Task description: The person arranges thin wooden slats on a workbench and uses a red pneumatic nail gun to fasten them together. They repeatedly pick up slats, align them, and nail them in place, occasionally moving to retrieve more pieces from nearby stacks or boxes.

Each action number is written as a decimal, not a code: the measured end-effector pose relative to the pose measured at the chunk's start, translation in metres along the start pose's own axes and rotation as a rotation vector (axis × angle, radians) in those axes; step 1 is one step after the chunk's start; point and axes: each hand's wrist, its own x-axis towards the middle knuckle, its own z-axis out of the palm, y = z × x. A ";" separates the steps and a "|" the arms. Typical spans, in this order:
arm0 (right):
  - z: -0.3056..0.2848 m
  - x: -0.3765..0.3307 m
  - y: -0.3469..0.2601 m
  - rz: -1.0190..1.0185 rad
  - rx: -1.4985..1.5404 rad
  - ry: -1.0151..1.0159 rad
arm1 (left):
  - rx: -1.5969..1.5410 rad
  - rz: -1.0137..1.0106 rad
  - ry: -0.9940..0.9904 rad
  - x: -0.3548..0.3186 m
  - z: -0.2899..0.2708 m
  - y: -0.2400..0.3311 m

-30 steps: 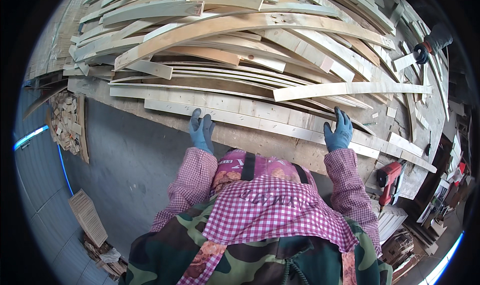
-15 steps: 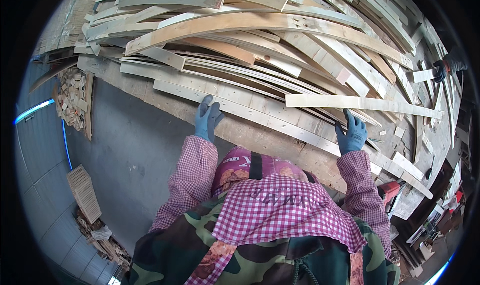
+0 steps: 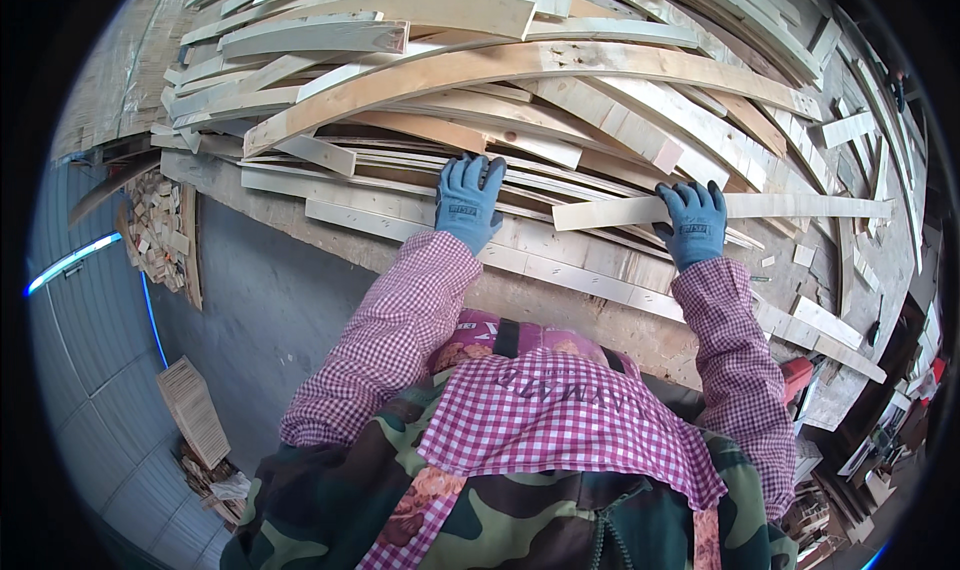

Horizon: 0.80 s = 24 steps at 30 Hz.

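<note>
My left hand (image 3: 466, 202), in a blue work glove, is closed over the near edge of a bundle of thin wooden strips (image 3: 555, 188); its fingertips reach past them. To the right, my right hand (image 3: 693, 220) wears the same kind of glove. Its fingers bend over a pale wooden slat (image 3: 800, 206) that lies across the strips, with the thumb on the near side. The undersides of both grips are hidden. Nearer to me, a long pale board (image 3: 480, 253) with small dark marks runs along the bench edge, below both hands.
A big heap of curved wooden pieces (image 3: 440, 80) covers the far side of the bench (image 3: 390, 248). Wood offcuts fill a bin (image 3: 155, 232) at left. A red tool (image 3: 796, 375) is by my right sleeve. Another person's dark-gloved hand (image 3: 898, 92) shows at far right.
My left hand has moved from the near board's edge, right and away from me, onto the thin strips. My right hand has moved forward onto the slat. The view has shifted slightly.
</note>
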 end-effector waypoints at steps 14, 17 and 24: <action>-0.020 0.014 0.007 0.025 0.059 0.141 | 0.128 0.122 -0.222 0.028 -0.005 -0.006; -0.015 0.002 -0.006 0.064 0.049 0.324 | 0.221 0.159 -0.410 0.041 -0.019 0.001; 0.013 -0.048 -0.029 -0.067 0.261 0.432 | 0.107 0.251 -0.299 0.032 0.005 -0.013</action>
